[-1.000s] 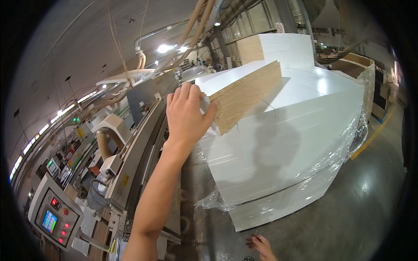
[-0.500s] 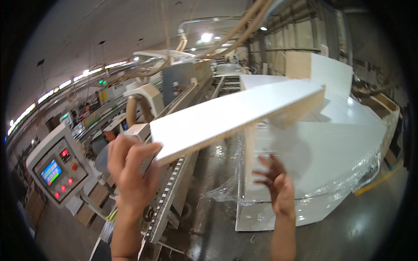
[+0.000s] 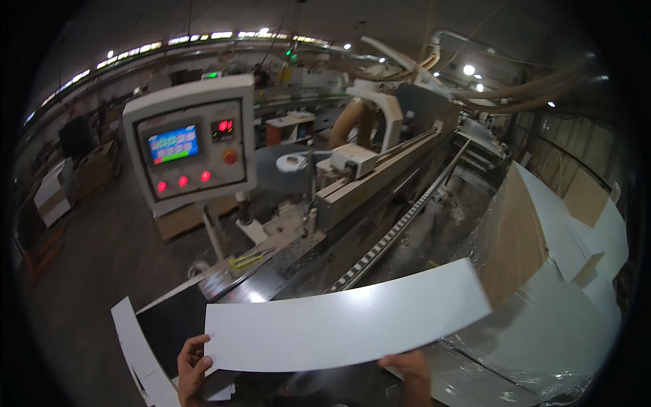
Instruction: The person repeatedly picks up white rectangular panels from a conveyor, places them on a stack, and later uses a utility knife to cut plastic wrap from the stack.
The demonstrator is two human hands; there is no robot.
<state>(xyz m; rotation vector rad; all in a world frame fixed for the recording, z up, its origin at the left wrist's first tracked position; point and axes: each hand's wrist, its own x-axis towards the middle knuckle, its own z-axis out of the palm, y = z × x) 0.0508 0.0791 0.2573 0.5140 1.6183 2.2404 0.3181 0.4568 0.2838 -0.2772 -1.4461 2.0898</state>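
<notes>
A long white board (image 3: 346,329) lies nearly level across the lower middle of the head view. My left hand (image 3: 192,366) is closed on its left end, fingers at the edge and thumb over the corner. Toward the right, my right hand (image 3: 409,370) grips the near long edge; most of its fingers are hidden under the board. Just beyond the board is the metal infeed bed (image 3: 254,285) of a long woodworking machine (image 3: 386,169), with a black surface (image 3: 173,325) to the left of the bed.
A control panel (image 3: 193,146) with a lit screen and red buttons stands at the left. A ribbed conveyor rail (image 3: 386,247) runs away from me. Wrapped white boards (image 3: 542,325) are stacked at the right. A white strip (image 3: 139,353) edges the black surface. Yellow-handled tool (image 3: 245,260) on the bed.
My view has swung left toward the machine. The board has come off the stack side, down in front of me. My right hand, open and apart from it before, now holds its near edge.
</notes>
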